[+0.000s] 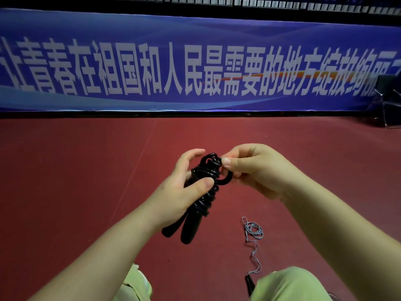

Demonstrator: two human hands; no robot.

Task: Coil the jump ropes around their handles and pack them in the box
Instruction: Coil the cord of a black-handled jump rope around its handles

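Green-trousered knees (290,285) sit right at the bottom edge, closest to the lens, one on each side.

Biggest thing by far is the blue banner (195,61) with large white characters running the whole width at the back. Under it is the red floor (76,159), which fills the middle of the shot. Over on the far right there's a dark metal-framed chair (388,101), partly cut off.

Both forearms come up from the bottom corners and meet in the middle. The left hand (184,187) grips the black jump rope (204,192) bundle, thumb pressed across the coils, fingers curled behind it. The two black handles (184,231) stick out below the palm, side by side, pointing down toward the camera. The right hand (256,170) pinches a loop of the black cord at the top of the bundle, thumb and curled fingers round it. So the bundle is up in the air, held between both hands.

A second rope (252,231), thin and grey-blue, lies on the floor near the right knee, loosely coiled at its far end, trailing back to a dark handle (249,283).
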